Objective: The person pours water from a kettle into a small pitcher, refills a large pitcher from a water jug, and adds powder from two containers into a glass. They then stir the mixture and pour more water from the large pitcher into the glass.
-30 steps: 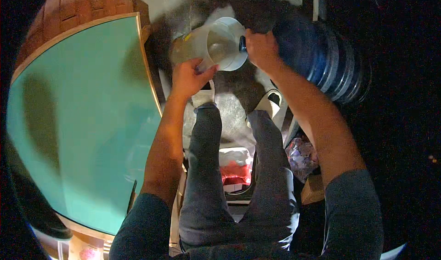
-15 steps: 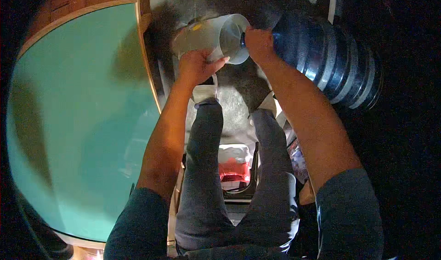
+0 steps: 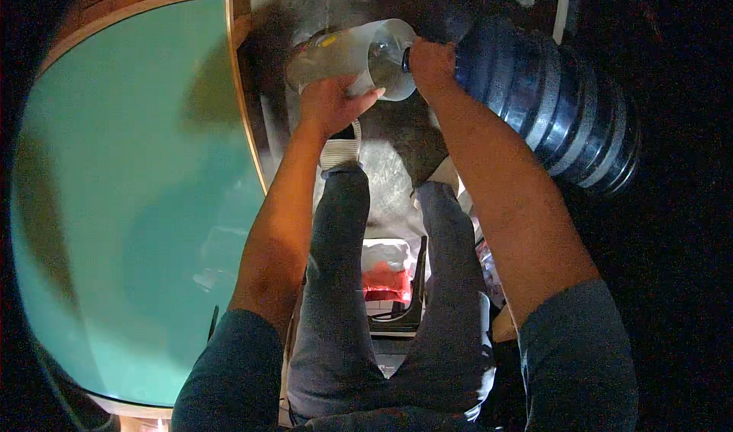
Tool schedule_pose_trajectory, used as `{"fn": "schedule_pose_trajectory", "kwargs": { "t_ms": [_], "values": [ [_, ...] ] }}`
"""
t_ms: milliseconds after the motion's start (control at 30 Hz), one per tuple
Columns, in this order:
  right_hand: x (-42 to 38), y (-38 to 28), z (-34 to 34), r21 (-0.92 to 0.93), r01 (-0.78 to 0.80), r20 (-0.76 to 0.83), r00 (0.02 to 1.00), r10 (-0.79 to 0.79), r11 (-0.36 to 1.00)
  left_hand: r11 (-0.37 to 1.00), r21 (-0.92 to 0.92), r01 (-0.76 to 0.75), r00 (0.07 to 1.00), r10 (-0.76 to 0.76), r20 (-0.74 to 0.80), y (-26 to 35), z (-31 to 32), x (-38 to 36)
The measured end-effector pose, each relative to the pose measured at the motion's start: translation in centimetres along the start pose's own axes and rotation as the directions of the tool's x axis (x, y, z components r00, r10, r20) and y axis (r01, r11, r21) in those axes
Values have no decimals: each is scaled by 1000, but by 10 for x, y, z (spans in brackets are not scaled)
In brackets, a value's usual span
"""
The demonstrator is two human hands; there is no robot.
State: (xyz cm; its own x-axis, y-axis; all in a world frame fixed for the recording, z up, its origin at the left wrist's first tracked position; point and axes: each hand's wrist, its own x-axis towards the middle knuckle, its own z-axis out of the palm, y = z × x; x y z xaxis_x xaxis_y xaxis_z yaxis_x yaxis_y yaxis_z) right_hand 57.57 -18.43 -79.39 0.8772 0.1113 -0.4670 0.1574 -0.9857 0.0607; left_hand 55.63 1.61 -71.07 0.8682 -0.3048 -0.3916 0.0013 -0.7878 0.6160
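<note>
My left hand [image 3: 332, 105] is closed round the near side of a clear plastic pitcher [image 3: 336, 53], which lies tilted with its open mouth facing right. A yellow mark shows on the pitcher's upper wall. My right hand [image 3: 434, 67] grips the neck of a large blue ribbed water jug [image 3: 546, 100], which lies on its side, its body stretching away to the right. The jug's dark mouth points left and sits right at the pitcher's opening. The fingers of my right hand are partly hidden behind its back.
A green tabletop [image 3: 137, 203] with a wooden edge fills the left side. Below the hands are my legs and a pale shoe [image 3: 340, 153] on the grey floor [image 3: 385, 176]. Between my knees is a red and white package [image 3: 385, 279]. The right side is dark.
Both hands keep their holds. The jug's far end has sunk slightly and shifted a little right, while the pitcher and hands have moved only slightly.
</note>
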Motion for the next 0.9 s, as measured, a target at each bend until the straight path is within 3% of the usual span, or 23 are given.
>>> {"fn": "schedule_pose_trajectory", "kwargs": {
  "t_ms": [67,133,200,267,333,367,433,500,633,700,767,833,900],
  "values": [
    [1,-1,-1,-16,10,-5,1000,-10,1000,1000,6,28,999,-28,24,-5,1,-1],
    [4,-1,-5,121,-49,75,996,40,991,999,14,50,998,-50,46,0,-3,-1],
    [8,2,5,115,-52,76,996,44,992,985,-133,115,992,-107,64,3,-6,-7],
    [10,4,19,109,-55,78,996,47,992,979,-149,142,988,-130,89,-5,0,-8],
    [4,4,5,76,-5,-13,1000,6,997,972,-165,169,982,-152,113,-6,2,-8],
    [3,1,-2,74,-3,-14,1000,4,997,977,-168,132,991,-124,54,-6,3,-8],
    [4,-4,-5,132,-102,-10,994,105,986,981,-169,93,995,-96,-8,-1,1,-8],
    [4,-4,-5,94,-85,-23,996,88,992,978,-124,166,985,-159,60,1,-4,-10],
    [5,-8,9,66,-79,-107,991,86,995,979,-108,174,983,-166,81,-5,-3,-12],
    [6,-6,12,71,-93,-184,977,105,993,984,-170,57,998,-60,-14,-9,1,-12],
    [3,-1,8,72,-98,-225,968,112,993,990,-120,77,996,-81,-34,-1,-7,-17],
    [-20,5,-13,-6,34,-225,974,-34,999,993,-65,99,994,-102,-48,6,-16,-24],
    [-36,11,-34,9,44,-166,985,-42,999,941,-239,240,970,-243,17,3,-19,-26]
  ]
}}
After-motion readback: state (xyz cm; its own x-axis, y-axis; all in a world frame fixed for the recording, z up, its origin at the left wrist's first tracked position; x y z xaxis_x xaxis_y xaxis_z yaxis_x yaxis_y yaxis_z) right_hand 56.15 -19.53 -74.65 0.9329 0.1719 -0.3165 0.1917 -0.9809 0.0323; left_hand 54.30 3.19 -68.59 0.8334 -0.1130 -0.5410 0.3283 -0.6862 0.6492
